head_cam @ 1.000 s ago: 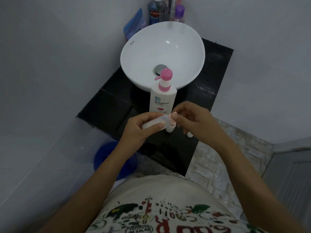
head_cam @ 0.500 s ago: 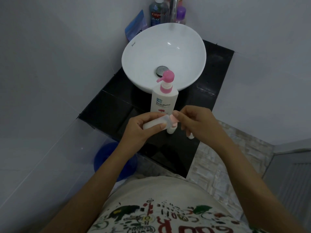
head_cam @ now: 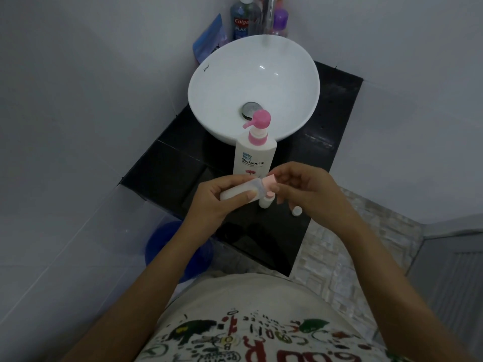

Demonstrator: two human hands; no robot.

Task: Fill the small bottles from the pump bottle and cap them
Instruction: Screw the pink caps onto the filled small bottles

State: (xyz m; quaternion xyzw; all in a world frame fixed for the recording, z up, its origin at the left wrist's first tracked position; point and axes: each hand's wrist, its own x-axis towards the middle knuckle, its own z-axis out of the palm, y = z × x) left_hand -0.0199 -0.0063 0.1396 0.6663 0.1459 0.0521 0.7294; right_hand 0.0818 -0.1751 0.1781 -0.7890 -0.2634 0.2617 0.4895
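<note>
A white pump bottle [head_cam: 254, 158] with a pink pump head stands on the black counter [head_cam: 172, 168] in front of the basin. My left hand [head_cam: 217, 199] holds a small white bottle [head_cam: 240, 190] on its side. My right hand [head_cam: 303, 189] pinches the pink cap [head_cam: 269, 182] at that bottle's mouth. A second small white bottle [head_cam: 265, 201] stands on the counter just below my hands, partly hidden. Another small white one [head_cam: 297, 211] sits to its right, half covered by my right hand.
A white round basin [head_cam: 209, 82] fills the back of the counter, with a tap [head_cam: 268, 14], a mouthwash bottle [head_cam: 241, 20], a purple bottle [head_cam: 280, 22] and a blue pouch [head_cam: 209, 39] behind it. A blue bucket [head_cam: 167, 246] stands on the floor at the left.
My hands stay together on the small bottle and cap; the right fingers have shifted slightly around the cap. The camera has tipped a little.
</note>
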